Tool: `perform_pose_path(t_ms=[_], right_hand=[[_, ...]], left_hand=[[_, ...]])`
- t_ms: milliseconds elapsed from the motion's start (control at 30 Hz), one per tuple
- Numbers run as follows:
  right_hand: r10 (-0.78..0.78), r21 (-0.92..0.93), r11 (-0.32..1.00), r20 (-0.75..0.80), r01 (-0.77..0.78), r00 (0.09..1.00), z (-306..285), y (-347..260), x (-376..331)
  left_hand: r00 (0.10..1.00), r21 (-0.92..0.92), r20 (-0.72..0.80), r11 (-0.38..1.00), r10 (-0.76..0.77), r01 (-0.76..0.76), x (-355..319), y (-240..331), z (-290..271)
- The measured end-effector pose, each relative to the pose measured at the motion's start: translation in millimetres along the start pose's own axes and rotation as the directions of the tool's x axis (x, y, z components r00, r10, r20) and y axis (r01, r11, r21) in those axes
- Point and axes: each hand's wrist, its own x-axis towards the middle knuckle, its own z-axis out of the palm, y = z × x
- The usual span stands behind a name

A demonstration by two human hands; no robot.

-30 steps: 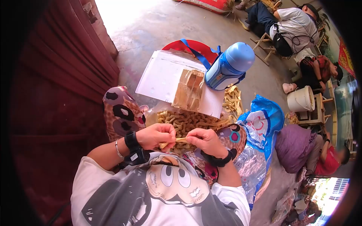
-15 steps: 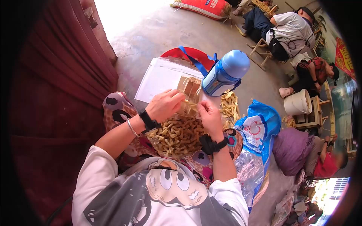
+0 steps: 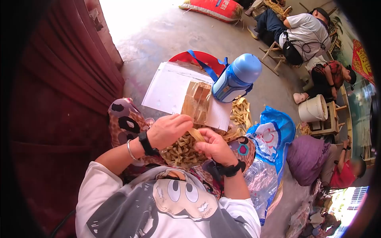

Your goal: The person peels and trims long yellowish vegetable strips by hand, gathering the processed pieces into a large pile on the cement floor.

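A pale yellow, flat strip is pinched between my two hands, above my lap. My left hand has its fingers closed at the strip's upper end. Lower down, my right hand grips the strip between thumb and fingers. Beneath them lies a heap of short, yellowish folded pieces, partly hidden by the hands. Just beyond, a brown, tape-covered piece rests on a white board. More long yellow strips lie to the right of the board.
A blue bottle with a strap stands on the board's right side, over a red basin. At right lie a blue-and-clear plastic bag and a purple sack. Several people sit farther right, near a white bucket. A dark red curtain hangs at left.
Both hands have come back toward my body, off the brown taped piece and over the heap, with the strip between them. More of the taped piece and white board now shows.
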Motion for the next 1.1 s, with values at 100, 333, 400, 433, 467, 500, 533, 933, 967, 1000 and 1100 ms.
perform_pose_path(t_ms=[100, 333, 400, 433, 467, 500, 533, 933, 967, 1000, 1100], right_hand=[[0.182, -0.088, 0.981, 0.088, -0.174, 0.979, -29, 10, -7], [-0.328, -0.274, 0.896, 0.123, 0.350, 0.937, 3, 49, 13], [-0.320, -0.368, 0.872, 0.070, 0.323, 0.945, 2, 54, 12], [-0.248, -0.212, 0.948, -0.023, 0.238, 0.968, 9, 49, 8], [-0.158, -0.042, 0.987, -0.104, 0.154, 0.982, 13, 46, 6], [-0.141, 0.059, 0.987, -0.104, 0.148, 0.984, 12, 42, 7], [-0.131, 0.091, 0.986, -0.074, 0.137, 0.989, 10, 43, 6], [0.066, 0.534, 0.841, 0.067, -0.092, 0.996, 5, 60, 12], [0.067, 0.498, 0.863, 0.058, -0.087, 0.996, 6, 58, 9], [0.094, 0.461, 0.882, 0.034, -0.099, 0.995, 1, 65, 11], [0.034, 0.165, 0.986, -0.113, -0.015, 0.993, 0, 69, 12]], left_hand=[[0.983, 0.050, -0.025, 0.982, -0.181, 0.182, -14, -8, -10], [0.566, -0.577, 0.783, 0.039, -0.257, 0.816, -32, 36, 9], [0.536, -0.591, 0.774, -0.080, -0.336, 0.803, -28, 26, -2], [0.626, -0.670, 0.705, -0.023, -0.335, 0.742, -33, 19, 2], [0.653, -0.724, 0.640, -0.033, -0.406, 0.689, -33, 22, 6], [0.672, -0.775, 0.570, -0.036, -0.474, 0.631, -32, 28, 11], [0.681, -0.821, 0.496, -0.034, -0.539, 0.570, -32, 30, 15], [0.996, -0.350, 0.035, 0.933, -0.078, 0.085, -18, 38, 12], [0.988, -0.410, 0.121, 0.902, -0.094, 0.136, -23, 34, 21], [0.964, -0.439, 0.219, 0.867, -0.153, 0.237, -23, 30, 24], [0.945, -0.439, 0.242, 0.843, -0.222, 0.310, -25, 22, 36]])
